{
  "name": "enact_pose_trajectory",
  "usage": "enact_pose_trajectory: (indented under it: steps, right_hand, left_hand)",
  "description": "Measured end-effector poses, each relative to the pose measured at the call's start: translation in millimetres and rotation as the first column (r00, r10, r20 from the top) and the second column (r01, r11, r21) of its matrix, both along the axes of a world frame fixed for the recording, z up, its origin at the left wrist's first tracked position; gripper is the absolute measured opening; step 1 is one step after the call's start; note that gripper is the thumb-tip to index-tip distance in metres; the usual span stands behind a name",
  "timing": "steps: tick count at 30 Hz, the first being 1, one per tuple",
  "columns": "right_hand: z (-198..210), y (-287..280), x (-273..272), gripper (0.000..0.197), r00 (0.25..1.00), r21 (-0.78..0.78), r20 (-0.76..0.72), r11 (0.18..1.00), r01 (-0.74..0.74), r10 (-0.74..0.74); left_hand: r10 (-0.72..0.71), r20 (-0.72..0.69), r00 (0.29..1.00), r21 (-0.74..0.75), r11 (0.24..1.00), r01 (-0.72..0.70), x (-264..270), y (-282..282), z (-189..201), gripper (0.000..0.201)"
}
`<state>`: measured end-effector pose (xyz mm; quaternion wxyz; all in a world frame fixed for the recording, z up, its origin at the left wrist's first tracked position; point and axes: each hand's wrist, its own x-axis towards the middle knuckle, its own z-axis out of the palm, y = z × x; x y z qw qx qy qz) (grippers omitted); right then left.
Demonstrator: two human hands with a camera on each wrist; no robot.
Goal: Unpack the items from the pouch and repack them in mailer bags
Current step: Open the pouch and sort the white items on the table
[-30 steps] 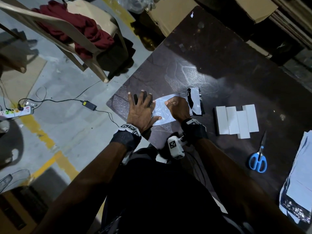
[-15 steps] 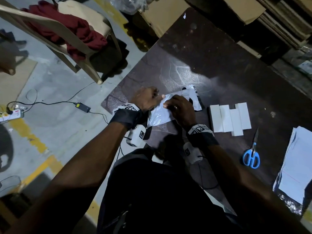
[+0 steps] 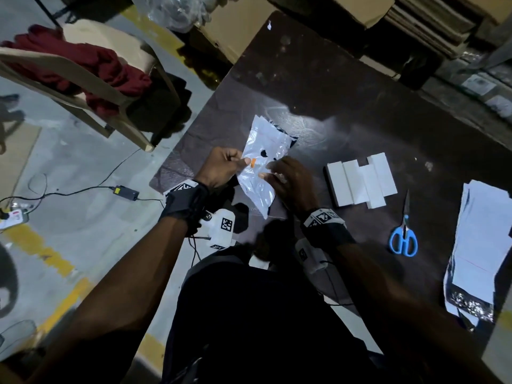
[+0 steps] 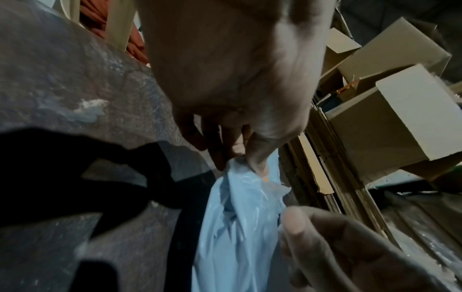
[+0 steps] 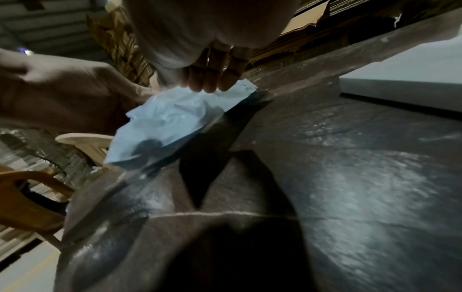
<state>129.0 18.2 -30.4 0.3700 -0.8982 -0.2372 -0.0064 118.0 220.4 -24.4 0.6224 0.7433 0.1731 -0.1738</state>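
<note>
A white mailer bag point(image 3: 261, 159) is lifted off the dark table point(image 3: 360, 112), tilted with its far end up. My left hand point(image 3: 221, 167) pinches its left edge near a small orange mark point(image 3: 252, 162); thumb and forefinger clamp the plastic point(image 4: 250, 164) in the left wrist view. My right hand point(image 3: 288, 178) holds the bag's right edge with curled fingers point(image 5: 210, 83), seen over the crumpled bag point(image 5: 172, 122) in the right wrist view. Something dark shows through the bag. Several white boxes point(image 3: 361, 184) lie side by side to the right.
Blue-handled scissors point(image 3: 403, 234) lie right of the boxes. A stack of flat mailer bags point(image 3: 482, 245) sits at the table's right edge. Cardboard cartons point(image 3: 346, 12) line the far side. A chair with red cloth point(image 3: 83, 73) stands left on the floor, near a cable and adapter point(image 3: 126, 191).
One second ago my left hand lay flat pressing the bag on the table. Both hands have since gripped the bag's edges, lifted it and turned it lengthwise away from me.
</note>
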Motion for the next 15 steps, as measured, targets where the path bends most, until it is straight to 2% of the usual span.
enact_pose_trajectory:
  steps: [5,15]
  right_hand:
    - [7,18,0,0.027,0.998,0.021,0.037,0.999,0.046,-0.047]
    - [14,22,0,0.011,0.986,0.030,0.126,0.994,0.109,-0.112]
  left_hand:
    - [0.119,0.026,0.993,-0.131,0.985,-0.114,-11,-9,17,0.018]
    - [0.301,-0.018,0.953,-0.275,0.915,-0.294,-21,-27,29,0.024]
